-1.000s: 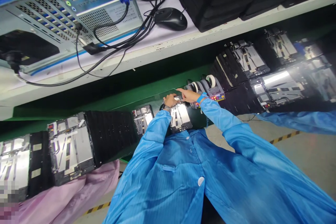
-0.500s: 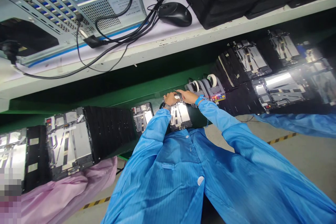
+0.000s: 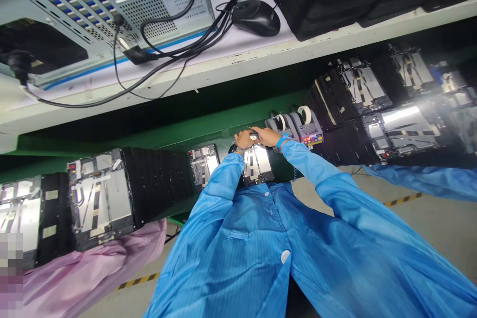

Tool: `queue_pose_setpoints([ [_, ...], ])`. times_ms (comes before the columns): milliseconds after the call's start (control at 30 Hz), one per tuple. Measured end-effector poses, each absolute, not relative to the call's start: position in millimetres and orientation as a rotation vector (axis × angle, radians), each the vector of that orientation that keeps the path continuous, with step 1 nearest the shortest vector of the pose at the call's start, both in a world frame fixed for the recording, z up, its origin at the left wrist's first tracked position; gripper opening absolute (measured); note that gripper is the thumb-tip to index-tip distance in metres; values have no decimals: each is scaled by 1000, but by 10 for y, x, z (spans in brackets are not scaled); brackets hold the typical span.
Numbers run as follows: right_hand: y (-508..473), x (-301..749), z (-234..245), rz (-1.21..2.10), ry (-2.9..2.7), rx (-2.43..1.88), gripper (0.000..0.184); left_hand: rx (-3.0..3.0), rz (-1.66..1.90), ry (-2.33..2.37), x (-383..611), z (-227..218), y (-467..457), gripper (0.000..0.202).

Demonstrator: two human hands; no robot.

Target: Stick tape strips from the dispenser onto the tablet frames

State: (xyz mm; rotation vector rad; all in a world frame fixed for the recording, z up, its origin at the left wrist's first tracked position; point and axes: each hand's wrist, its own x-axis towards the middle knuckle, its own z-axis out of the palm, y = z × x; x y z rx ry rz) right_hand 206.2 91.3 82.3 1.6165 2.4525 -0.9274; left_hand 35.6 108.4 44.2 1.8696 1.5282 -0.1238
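Observation:
Directly in front of me lies a flat electronic panel (image 3: 258, 165), with a silvery middle, dark strips and a dark frame. My left hand (image 3: 244, 138) rests at its upper left edge, fingers bent and close together; a dark watch is on that wrist. My right hand (image 3: 267, 136) reaches to the upper right edge, its fingers closed near the left fingertips. What the fingertips pinch is too small to make out. A blue band circles my right wrist. A similar panel (image 3: 203, 165) lies just left of my left hand.
Two grey tape dispensers (image 3: 306, 129) stand right of my right hand. Stacked panels (image 3: 102, 198) stand at the left, more (image 3: 408, 129) at the right. Above are a shelf edge (image 3: 238, 54), a computer case (image 3: 156, 15) and a mouse (image 3: 256, 17). A pink sleeve (image 3: 100, 263) and a blue sleeve (image 3: 428, 179) belong to other people.
The whole view has shifted slightly to the right. Both hands stay at the panel's upper edge, with barely any visible movement.

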Motion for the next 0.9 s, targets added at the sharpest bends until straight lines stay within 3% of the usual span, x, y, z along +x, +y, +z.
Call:
queue_pose_setpoints([
  [567,906,2008,719,-765,2459,1592,74,1887,-145,1542,369,429,1087,62],
  [800,1044,2118,688,-598,2448,1701,105,1884,-144,1527,358,422,1090,70],
  [900,1075,2263,739,-530,2495,1794,104,1882,-152,1532,353,428,1095,68],
])
